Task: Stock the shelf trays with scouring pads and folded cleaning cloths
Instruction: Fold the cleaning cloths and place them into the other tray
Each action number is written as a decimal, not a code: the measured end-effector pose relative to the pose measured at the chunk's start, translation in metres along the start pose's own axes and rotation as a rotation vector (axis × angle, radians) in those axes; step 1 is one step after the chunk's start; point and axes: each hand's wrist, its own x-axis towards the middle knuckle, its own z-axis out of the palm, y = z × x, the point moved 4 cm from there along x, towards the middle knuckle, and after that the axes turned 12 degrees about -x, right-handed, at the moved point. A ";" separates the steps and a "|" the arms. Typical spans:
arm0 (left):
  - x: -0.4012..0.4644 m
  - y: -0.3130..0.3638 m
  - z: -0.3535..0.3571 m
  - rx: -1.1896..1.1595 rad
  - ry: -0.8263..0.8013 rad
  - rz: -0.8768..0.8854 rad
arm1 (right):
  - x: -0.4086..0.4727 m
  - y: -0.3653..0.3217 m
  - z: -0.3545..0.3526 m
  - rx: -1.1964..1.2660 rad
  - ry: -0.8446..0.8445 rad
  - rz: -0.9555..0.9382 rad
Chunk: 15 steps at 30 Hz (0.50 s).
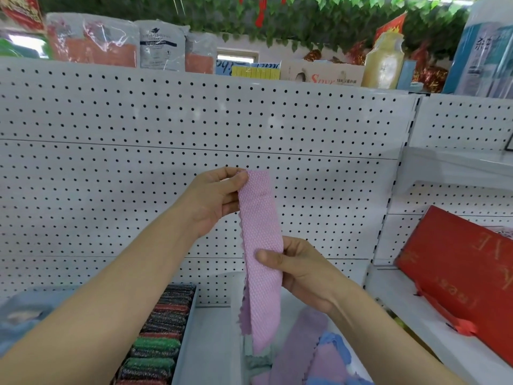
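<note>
Nearest the camera, a tray of scouring pads point(162, 340) is sitting at lower left, with loose cloths point(319, 354) lying at lower centre. Above them, the right hand point(299, 269) is pinching the middle of a folded pink cleaning cloth point(259, 245), while the left hand point(215, 200) is pinching its top corner. A white pegboard point(138, 129) is standing behind.

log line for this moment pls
step: folding cloth | left hand: pinches top of pink cloth | right hand: grips its middle | scouring pads: stacked in left tray | cloth: not yet placed
</note>
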 end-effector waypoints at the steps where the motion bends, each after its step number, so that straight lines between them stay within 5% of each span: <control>1: 0.001 -0.001 -0.003 0.027 0.014 -0.001 | -0.002 -0.002 0.000 -0.001 -0.005 0.005; 8: -0.001 -0.020 -0.022 0.208 0.043 -0.079 | -0.009 -0.031 -0.010 -0.297 0.078 -0.136; 15: -0.014 -0.044 -0.009 -0.040 -0.154 -0.239 | -0.004 -0.065 -0.026 -0.255 0.260 -0.323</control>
